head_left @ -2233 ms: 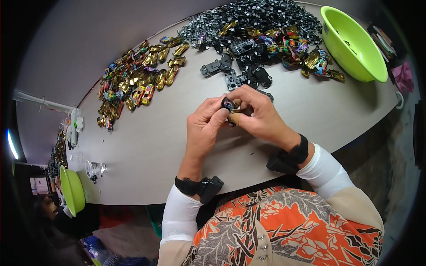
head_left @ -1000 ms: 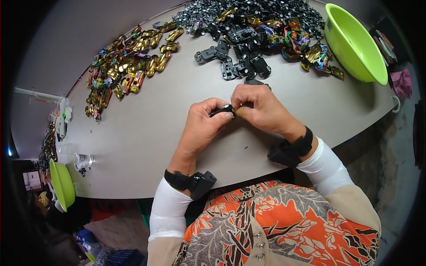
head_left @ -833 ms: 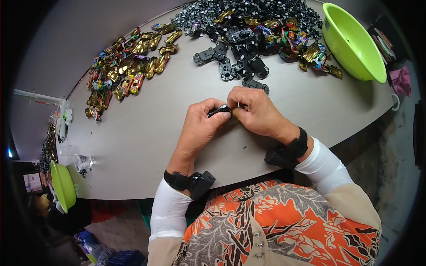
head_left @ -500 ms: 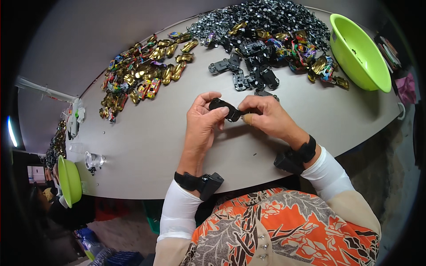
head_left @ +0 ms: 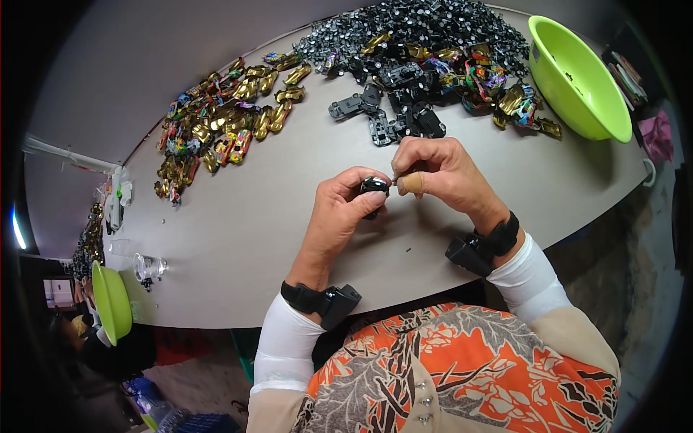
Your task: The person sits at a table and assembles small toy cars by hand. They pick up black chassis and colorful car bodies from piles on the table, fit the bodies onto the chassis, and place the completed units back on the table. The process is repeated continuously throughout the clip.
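My left hand (head_left: 341,209) grips a black toy car chassis (head_left: 374,189) between thumb and fingers, above the middle of the table. A pale, shiny patch shows along its upper edge. Close by on the right, my right hand (head_left: 444,177) is pinched, its fingertips almost touching the chassis. Whatever sits in that pinch is too small to make out. A tan bandage wraps one of the right digits. Beyond both hands lie several black and grey chassis (head_left: 349,107), partly hidden by the right hand.
Gold and multicoloured toy car bodies (head_left: 234,115) are heaped at the far left. A pile of small dark wheel parts (head_left: 426,36) spans the far edge. One green basin (head_left: 610,97) stands right, another green basin (head_left: 112,303) left, near a clear cup (head_left: 148,267).
The chassis has been turned from lengthwise to nearly end-on in my left hand. My right hand has risen slightly and remains pinched beside it. The whole view has shifted a little.
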The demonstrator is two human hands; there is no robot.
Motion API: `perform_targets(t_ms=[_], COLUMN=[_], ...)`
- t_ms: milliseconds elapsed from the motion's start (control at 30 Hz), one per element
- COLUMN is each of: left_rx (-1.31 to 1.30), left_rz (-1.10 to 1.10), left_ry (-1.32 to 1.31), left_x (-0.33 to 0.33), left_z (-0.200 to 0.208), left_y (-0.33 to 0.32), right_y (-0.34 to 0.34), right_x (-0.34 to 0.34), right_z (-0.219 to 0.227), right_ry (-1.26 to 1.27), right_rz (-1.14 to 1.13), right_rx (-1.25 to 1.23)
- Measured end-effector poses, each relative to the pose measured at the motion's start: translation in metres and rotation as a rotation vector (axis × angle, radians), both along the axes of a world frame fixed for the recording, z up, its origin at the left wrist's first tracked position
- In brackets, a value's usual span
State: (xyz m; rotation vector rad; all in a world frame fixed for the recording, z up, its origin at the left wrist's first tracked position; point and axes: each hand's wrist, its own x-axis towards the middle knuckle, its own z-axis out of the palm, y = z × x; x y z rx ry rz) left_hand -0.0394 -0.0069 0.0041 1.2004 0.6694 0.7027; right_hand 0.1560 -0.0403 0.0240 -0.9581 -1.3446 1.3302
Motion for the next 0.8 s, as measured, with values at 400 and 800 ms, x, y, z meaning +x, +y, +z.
perform_targets(t_ms=[400, 800], left_rx=[0.171, 0.390], left_rz=[-0.076, -0.038], left_ry=[0.181, 0.478], left_x=[0.004, -0.027], left_z=[0.000, 0.004], left_y=[-0.003, -0.017], right_y=[0.000, -0.002], right_x=[-0.002, -0.027], right_z=[-0.011, -0.020], right_ry=[-0.339, -0.283], right_rz=[-0.005, 0.198], right_rx=[-0.036, -0.160])
